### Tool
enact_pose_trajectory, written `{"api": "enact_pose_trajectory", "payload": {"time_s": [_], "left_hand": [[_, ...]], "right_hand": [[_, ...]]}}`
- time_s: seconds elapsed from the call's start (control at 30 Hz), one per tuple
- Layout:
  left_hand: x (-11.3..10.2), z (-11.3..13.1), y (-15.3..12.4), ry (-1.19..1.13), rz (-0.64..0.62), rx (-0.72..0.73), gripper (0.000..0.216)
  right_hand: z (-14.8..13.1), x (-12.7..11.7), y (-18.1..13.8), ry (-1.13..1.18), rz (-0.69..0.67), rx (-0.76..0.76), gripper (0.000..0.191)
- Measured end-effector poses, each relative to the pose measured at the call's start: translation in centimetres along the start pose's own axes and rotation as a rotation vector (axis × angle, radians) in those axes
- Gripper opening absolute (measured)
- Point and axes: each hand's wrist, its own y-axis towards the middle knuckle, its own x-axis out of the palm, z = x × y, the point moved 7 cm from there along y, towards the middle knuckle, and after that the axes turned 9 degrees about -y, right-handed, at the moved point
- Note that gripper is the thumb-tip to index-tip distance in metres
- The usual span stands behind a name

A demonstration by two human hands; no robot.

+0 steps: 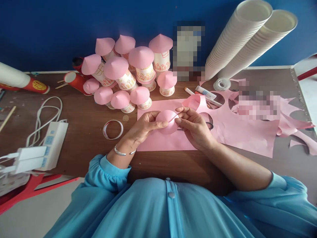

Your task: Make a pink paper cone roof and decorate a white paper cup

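My left hand (146, 125) and my right hand (193, 127) both pinch a pink paper circle (167, 120) curled into a shallow cone, just above a pink paper sheet (160, 140) on the brown table. Thumbs and fingertips of both hands press along the cone's seam. A silver bangle sits on my left wrist. Beyond the hands lies a pile of paper cups capped with pink cones (131, 76).
Two long stacks of white paper cups (237, 43) lean at the back right. Cut pink paper with round holes (247, 125), a glue tube (205, 92), a tape roll (222, 84), a tape ring (113, 129) and a white power strip (49, 145) lie around.
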Motion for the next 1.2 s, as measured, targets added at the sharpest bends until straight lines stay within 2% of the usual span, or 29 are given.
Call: {"api": "enact_pose_trajectory", "payload": {"time_s": [0.37, 0.57, 0.8, 1.0, 1.2], "left_hand": [[0.29, 0.06, -0.09, -0.046, -0.024, -0.033, 0.030], [-0.01, -0.12, 0.07, -0.013, -0.053, -0.017, 0.040], [-0.07, 0.15, 0.08, 0.086, 0.009, -0.003, 0.033], [0.26, 0.28, 0.01, 0.111, -0.020, 0.000, 0.032], [0.28, 0.04, 0.17, 0.093, -0.049, -0.006, 0.032]], "right_hand": [[0.37, 0.05, -0.01, -0.004, -0.040, 0.039, 0.044], [0.44, -0.14, 0.01, -0.052, -0.022, 0.021, 0.045], [0.27, 0.07, -0.18, -0.074, -0.072, -0.024, 0.037], [0.03, 0.58, -0.33, -0.046, -0.099, -0.007, 0.028], [0.08, 0.51, -0.20, -0.103, -0.072, 0.016, 0.035]]}}
